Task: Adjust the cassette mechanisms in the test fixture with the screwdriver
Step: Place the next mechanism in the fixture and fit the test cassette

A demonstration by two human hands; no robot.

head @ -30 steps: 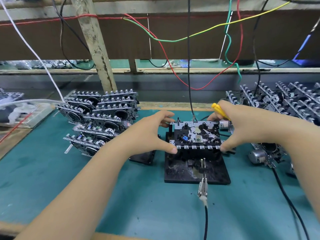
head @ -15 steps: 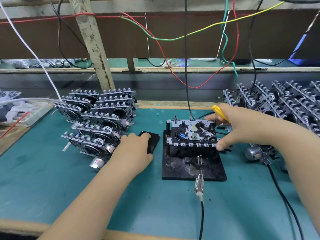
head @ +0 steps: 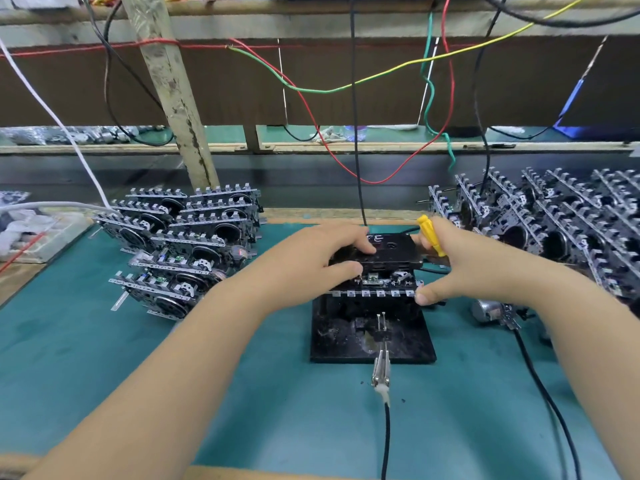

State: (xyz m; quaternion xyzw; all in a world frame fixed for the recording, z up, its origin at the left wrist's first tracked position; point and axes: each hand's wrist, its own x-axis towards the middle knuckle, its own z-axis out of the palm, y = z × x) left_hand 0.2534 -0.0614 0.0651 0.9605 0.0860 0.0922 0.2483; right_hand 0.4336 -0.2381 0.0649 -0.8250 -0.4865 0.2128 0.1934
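Left hand: the left hand [head: 322, 258] held a black cassette [head: 388, 252] from above, fingers curled over its top and thumb at its near edge, lowering it onto the mechanism [head: 377, 289]
Right hand: the right hand [head: 460, 268] gripped the yellow screwdriver [head: 430, 234] in its curled fingers while its thumb rested at the mechanism's right front corner
Task's thing: the mechanism sat in the black test fixture [head: 372, 336] at the middle of the green surface [head: 242, 393]
Doing it well: the cassette probably needed to go down level and seat fully, with the thumb steadying the frame, before the screwdriver came in
Containers: a clear tray [head: 38, 233] at far left held pale contents too blurred to name
Stock: stacked mechanisms [head: 183, 247] lay left and more mechanisms [head: 554, 223] right
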